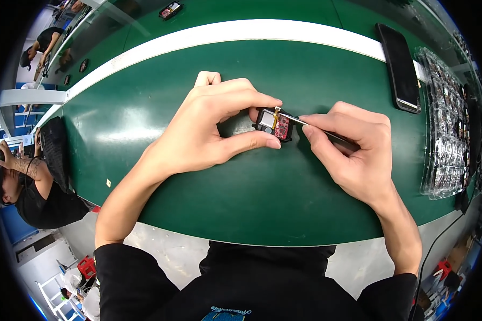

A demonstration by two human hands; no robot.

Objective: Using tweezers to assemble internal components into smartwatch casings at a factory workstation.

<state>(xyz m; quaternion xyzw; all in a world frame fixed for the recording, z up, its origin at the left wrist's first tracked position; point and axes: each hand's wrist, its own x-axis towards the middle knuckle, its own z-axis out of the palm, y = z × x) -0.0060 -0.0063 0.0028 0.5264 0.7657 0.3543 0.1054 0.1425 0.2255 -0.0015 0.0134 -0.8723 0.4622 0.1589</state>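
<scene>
My left hand (203,125) is closed on a small black device housing (273,124), thumb on its near side and fingers on its far side. Inside the housing show a red circuit board, a silvery rectangular part and a yellow strip with a small white end. Pinched between the thumb and fingers of my right hand (353,142) are dark tweezers (334,137). Their metal tip reaches the strip's white end at the housing's far edge. Whether the tips grip that end is too small to tell.
A black phone-like slab (399,69) lies at the far right, beside stacked clear plastic trays (445,128) of small parts. A white bar (241,29) crosses the green table (241,198). Beyond it lies another small device (171,10). Another person (37,187) sits at the left.
</scene>
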